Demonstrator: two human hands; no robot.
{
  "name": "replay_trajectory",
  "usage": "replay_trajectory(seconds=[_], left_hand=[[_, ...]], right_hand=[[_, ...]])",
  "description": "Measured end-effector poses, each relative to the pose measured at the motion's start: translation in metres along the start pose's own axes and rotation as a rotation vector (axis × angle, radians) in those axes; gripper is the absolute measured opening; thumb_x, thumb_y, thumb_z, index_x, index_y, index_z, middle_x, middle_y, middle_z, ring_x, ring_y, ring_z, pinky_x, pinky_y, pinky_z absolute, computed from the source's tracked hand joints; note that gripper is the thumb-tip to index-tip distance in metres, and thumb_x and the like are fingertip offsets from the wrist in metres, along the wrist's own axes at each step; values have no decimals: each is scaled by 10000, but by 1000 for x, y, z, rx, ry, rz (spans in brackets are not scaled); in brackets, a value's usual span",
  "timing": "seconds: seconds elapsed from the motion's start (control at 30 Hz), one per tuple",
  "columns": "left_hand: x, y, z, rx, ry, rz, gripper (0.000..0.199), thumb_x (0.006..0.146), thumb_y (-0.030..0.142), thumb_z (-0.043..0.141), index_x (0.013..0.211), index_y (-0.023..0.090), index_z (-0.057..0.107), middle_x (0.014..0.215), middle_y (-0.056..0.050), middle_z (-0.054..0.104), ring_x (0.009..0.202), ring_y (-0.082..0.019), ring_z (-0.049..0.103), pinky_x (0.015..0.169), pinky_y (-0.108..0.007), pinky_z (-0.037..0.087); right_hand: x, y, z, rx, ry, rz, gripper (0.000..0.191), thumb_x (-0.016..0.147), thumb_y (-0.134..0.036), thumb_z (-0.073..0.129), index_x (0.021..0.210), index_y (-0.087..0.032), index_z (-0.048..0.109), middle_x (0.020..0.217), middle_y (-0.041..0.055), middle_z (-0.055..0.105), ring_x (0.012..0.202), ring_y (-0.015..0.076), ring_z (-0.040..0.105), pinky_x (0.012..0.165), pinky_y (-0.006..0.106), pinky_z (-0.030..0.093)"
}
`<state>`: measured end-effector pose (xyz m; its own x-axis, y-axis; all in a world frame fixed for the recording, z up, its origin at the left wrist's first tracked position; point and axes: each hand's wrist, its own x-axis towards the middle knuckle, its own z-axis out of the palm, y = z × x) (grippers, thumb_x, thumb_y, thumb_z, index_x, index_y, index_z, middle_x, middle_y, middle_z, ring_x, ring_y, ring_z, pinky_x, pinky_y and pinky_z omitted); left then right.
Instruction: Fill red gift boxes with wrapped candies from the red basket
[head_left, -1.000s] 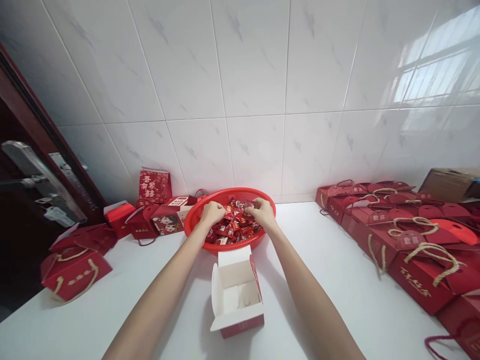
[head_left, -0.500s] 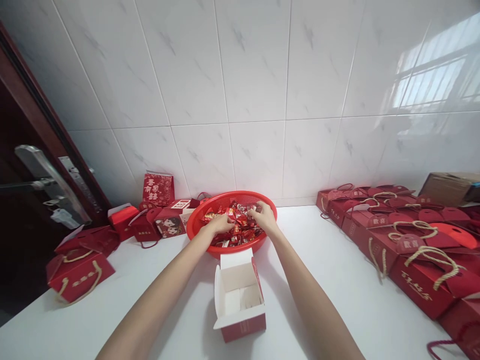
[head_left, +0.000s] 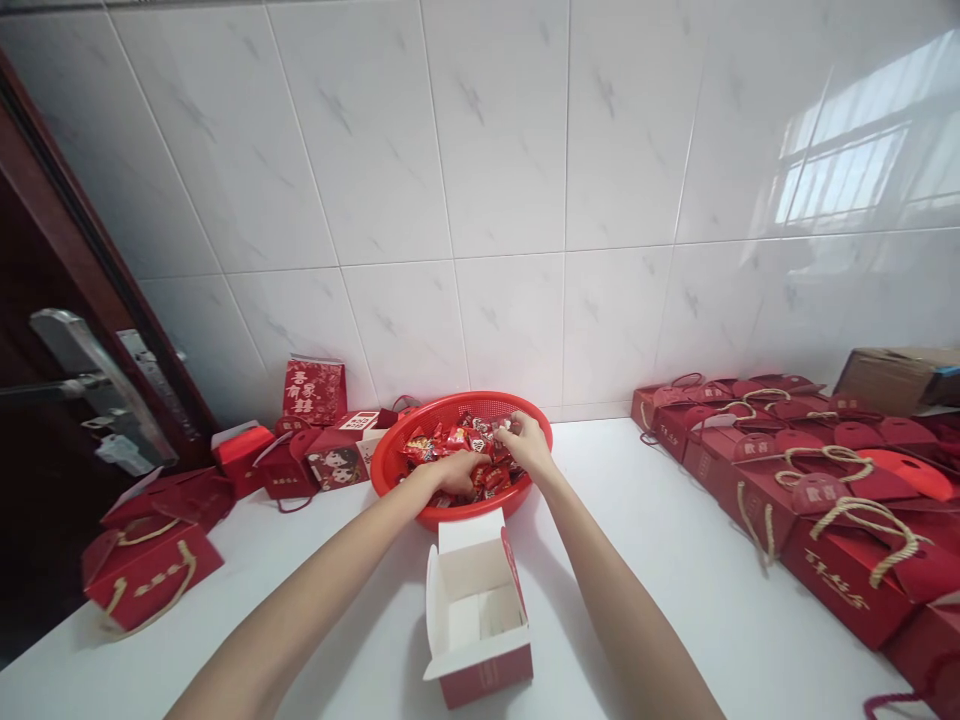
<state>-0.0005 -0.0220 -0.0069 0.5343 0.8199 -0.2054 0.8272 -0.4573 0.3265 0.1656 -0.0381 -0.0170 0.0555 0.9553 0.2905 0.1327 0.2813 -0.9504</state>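
Note:
Both hands are inside a red plastic basket [head_left: 385,468] of small candies in red wrappers [head_left: 441,441]. My left hand [head_left: 459,471] reaches down among the candies in the front part, its fingers curled and their tips hidden. Near the right rim, my right hand [head_left: 527,443] has thumb and fingers pinched together at a wrapped candy. Between my forearms stands a small red box with a white inside [head_left: 480,612], its flaps raised and its top open. Only the white inner walls and bottom show in it.
Several closed red gift boxes [head_left: 832,570] with rope handles stand in rows on the right of the white table [head_left: 600,540]. More red boxes [head_left: 154,570] are at the left, near a dark door with a metal handle [head_left: 97,380]. A tiled wall rises behind.
My left hand has moved slightly right and deeper into the candies. The right hand stays near the right rim, its fingers more closed. The view has shifted a little.

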Motion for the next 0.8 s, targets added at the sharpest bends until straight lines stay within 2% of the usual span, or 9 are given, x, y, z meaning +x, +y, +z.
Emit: replay_trajectory(seconds=[0.17, 0.23, 0.3, 0.4, 0.5, 0.7, 0.8], left_hand=[[-5, 4, -3, -69, -45, -26, 722, 560, 94, 604, 1271, 215, 642, 1133, -62, 730, 1002, -286, 684, 768, -287, 535], [-5, 3, -6, -139, -7, -23, 742, 583, 100, 586, 1318, 196, 613, 1135, -62, 729, 962, -273, 691, 751, -287, 538], [-4, 0, -8, -218, 123, -1, 735, 614, 119, 601, 1346, 186, 591, 1208, -68, 706, 1038, -275, 674, 833, -299, 534], [-2, -5, -12, -295, 354, -5, 736, 612, 141, 681, 1342, 170, 592, 1332, -91, 646, 1248, -301, 573, 1020, -324, 464], [-1, -8, -13, -299, 443, -62, 740, 604, 113, 697, 1335, 157, 590, 1397, -110, 599, 1320, -312, 518, 1089, -347, 416], [-4, -10, -14, -274, 505, -150, 814, 627, 29, 611, 1415, 197, 495, 1369, -84, 621, 1168, -266, 633, 979, -316, 493], [-6, -11, -14, -253, 464, -180, 888, 625, 33, 623, 1474, 195, 420, 1332, -99, 642, 1034, -251, 688, 909, -314, 524]], right_hand=[[1, 1, 0, 13, 31, -4, 185, 659, -345, 585, 785, -216, 542, 665, -36, 580, 619, 157, 541, 578, 267, 407], [2, 5, 0, 18, 59, -13, 217, 675, -359, 589, 835, -213, 583, 686, -28, 601, 644, 165, 562, 597, 272, 432], [4, 8, 0, 25, 85, -25, 250, 696, -370, 586, 888, -212, 614, 723, -14, 628, 674, 173, 582, 616, 279, 455], [6, 13, 0, 42, 106, -37, 281, 721, -375, 580, 943, -212, 633, 782, 6, 662, 725, 187, 610, 646, 291, 485], [7, 16, 1, 47, 111, -38, 307, 727, -378, 588, 981, -213, 640, 815, 16, 676, 748, 194, 621, 668, 302, 500], [9, 19, 1, 27, 83, -61, 299, 731, -379, 582, 976, -218, 643, 818, 13, 671, 741, 189, 616, 671, 300, 501], [7, 18, 0, 16, 83, -62, 300, 735, -385, 581, 976, -216, 637, 807, 10, 664, 734, 185, 610, 655, 293, 495]])
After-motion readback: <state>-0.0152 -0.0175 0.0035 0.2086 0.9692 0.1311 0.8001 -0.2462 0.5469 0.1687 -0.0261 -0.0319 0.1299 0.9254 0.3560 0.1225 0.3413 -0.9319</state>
